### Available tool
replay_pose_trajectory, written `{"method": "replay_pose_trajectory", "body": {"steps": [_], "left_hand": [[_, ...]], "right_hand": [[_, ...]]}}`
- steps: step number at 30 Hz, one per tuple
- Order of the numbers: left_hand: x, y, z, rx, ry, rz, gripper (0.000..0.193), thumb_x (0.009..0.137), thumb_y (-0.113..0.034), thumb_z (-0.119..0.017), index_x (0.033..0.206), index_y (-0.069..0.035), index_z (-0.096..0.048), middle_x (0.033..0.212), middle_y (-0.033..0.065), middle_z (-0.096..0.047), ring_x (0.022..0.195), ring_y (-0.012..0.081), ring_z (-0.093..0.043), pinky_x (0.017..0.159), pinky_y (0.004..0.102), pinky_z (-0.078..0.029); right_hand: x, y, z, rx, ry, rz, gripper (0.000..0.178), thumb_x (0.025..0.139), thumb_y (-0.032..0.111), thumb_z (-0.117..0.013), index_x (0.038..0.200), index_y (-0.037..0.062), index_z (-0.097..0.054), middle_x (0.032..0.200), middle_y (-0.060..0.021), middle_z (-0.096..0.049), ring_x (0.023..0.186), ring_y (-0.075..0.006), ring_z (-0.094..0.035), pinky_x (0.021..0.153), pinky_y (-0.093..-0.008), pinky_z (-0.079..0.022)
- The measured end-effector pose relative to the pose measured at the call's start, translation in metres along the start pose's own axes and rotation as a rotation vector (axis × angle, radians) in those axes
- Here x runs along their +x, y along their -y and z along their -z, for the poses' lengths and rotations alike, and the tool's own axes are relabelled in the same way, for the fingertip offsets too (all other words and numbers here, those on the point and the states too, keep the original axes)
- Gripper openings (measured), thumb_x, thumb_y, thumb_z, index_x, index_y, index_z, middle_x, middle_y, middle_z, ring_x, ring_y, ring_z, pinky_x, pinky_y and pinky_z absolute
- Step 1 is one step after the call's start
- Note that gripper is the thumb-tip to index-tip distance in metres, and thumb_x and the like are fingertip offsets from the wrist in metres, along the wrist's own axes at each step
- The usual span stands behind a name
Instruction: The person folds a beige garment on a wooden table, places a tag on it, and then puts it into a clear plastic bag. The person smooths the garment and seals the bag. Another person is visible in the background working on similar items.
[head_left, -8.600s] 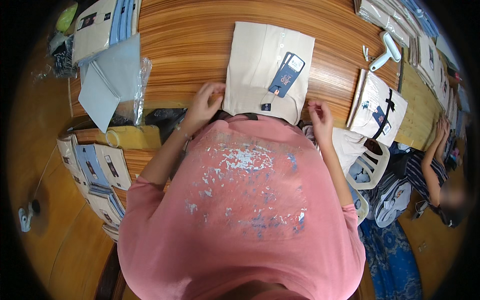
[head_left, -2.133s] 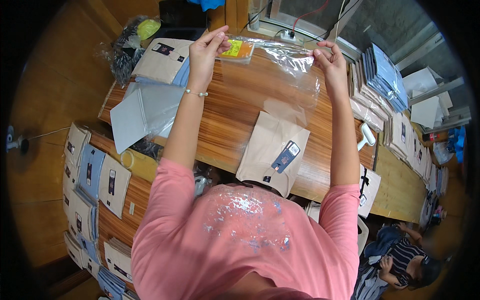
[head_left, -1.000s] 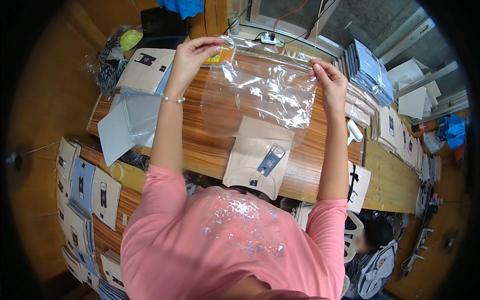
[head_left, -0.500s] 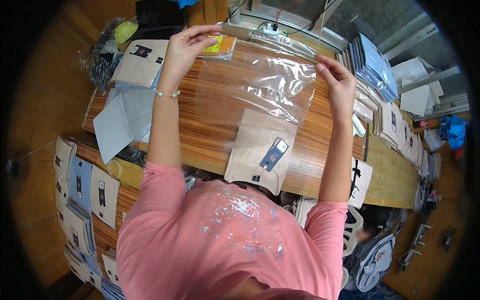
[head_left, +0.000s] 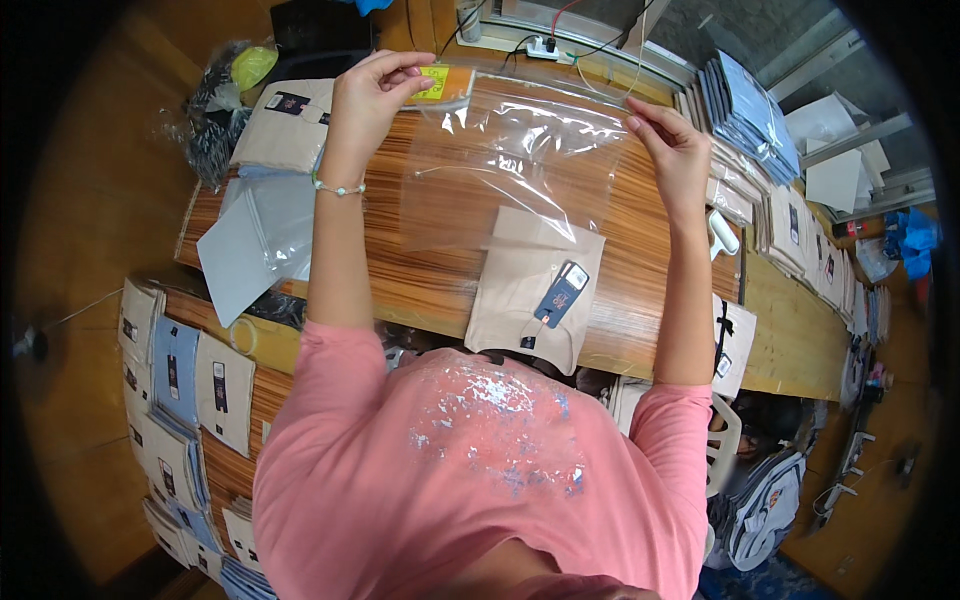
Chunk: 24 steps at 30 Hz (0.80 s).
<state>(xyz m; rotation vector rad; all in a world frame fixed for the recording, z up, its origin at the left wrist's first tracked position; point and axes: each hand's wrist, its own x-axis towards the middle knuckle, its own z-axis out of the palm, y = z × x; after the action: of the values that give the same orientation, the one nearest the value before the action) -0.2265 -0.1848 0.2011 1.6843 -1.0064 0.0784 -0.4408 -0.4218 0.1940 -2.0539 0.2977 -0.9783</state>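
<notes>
A clear plastic bag is spread between my two raised hands over the striped wooden table. My left hand pinches its upper left corner. At the upper right corner my right hand pinches the film. Nearer to me lies a folded beige garment, with a dark blue hang tag on it. Its far end meets the bag's near edge; whether it is inside or beneath the film I cannot tell.
Folded garments and white sheets lie at the left. A lint roller is at the table's right end. Blue garment stacks stand by the window. Behind my left hand is a yellow-orange packet.
The bag's upper part has been drawn flatter and tighter, with fewer creases. Both hands keep their pinch on its corners. The whole view has shifted slightly.
</notes>
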Motion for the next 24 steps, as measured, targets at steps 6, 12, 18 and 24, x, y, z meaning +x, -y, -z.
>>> {"method": "replay_pose_trajectory", "body": {"steps": [6,12,18,24], "left_hand": [[-0.007,-0.005,-0.006,0.161,-0.034,-0.018,0.018,0.078,-0.004,-0.067,0.096,-0.001,-0.068,0.081,0.0048,-0.062,0.069,0.0090,-0.057,0.066,0.0200,-0.047],[-0.012,-0.003,-0.008,0.165,-0.031,-0.048,0.014,0.081,-0.009,-0.066,0.092,0.000,-0.068,0.081,0.0038,-0.062,0.071,0.0091,-0.057,0.066,0.0209,-0.046],[-0.009,0.002,-0.003,0.241,-0.024,-0.017,0.013,0.082,-0.011,-0.065,0.089,-0.001,-0.068,0.085,0.0029,-0.064,0.075,0.0105,-0.058,0.069,0.0216,-0.047],[-0.010,0.001,0.002,-0.087,0.129,0.137,0.014,0.084,-0.009,-0.063,0.091,0.003,-0.065,0.086,0.0048,-0.066,0.074,0.0096,-0.059,0.071,0.0227,-0.049]], "right_hand": [[-0.004,0.000,-0.006,-0.135,-0.074,0.099,0.020,0.079,0.004,-0.066,0.099,0.0037,-0.069,0.083,-0.0084,-0.065,0.070,-0.0109,-0.058,0.065,-0.0214,-0.046],[-0.007,-0.007,-0.009,-0.185,-0.094,0.132,0.015,0.080,0.004,-0.064,0.094,0.0022,-0.069,0.082,-0.0098,-0.065,0.068,-0.0162,-0.058,0.064,-0.0250,-0.046],[-0.002,-0.010,-0.009,-0.290,-0.035,0.128,0.009,0.083,0.006,-0.060,0.088,-0.0006,-0.065,0.076,-0.0097,-0.062,0.065,-0.0207,-0.056,0.062,-0.0280,-0.046],[0.003,-0.032,-0.006,0.076,0.043,0.117,0.010,0.088,0.005,-0.055,0.093,-0.0010,-0.061,0.072,-0.0041,-0.059,0.063,-0.0122,-0.053,0.059,-0.0237,-0.043]]}}
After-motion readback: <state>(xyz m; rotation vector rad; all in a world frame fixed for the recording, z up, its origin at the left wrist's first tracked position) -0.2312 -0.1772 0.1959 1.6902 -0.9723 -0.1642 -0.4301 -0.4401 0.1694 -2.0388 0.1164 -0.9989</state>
